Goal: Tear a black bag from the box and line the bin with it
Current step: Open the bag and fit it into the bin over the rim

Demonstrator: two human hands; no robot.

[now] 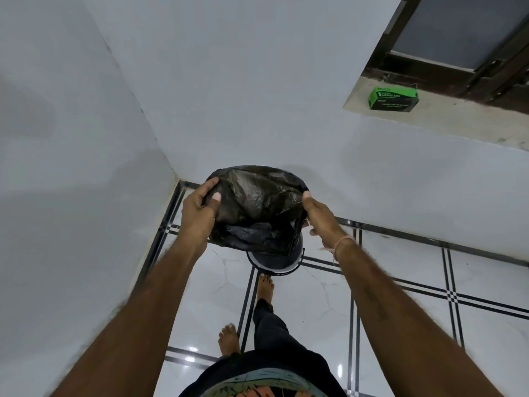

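A thin black bag (257, 196) is spread open in front of me, above a round dark bin (274, 263) that stands on the tiled floor near the room's corner. My left hand (200, 213) grips the bag's left edge, thumb on the inside of the opening. My right hand (320, 217) pinches the right edge. The bag's lower part hangs crumpled over the bin's mouth and hides most of it. The green bag box (393, 98) lies on the window ledge at the upper right.
White walls meet in a corner just behind the bin. A stone window ledge (458, 116) and a dark window frame sit at the upper right. My bare feet (264, 285) stand on glossy white tiles with black lines, close to the bin.
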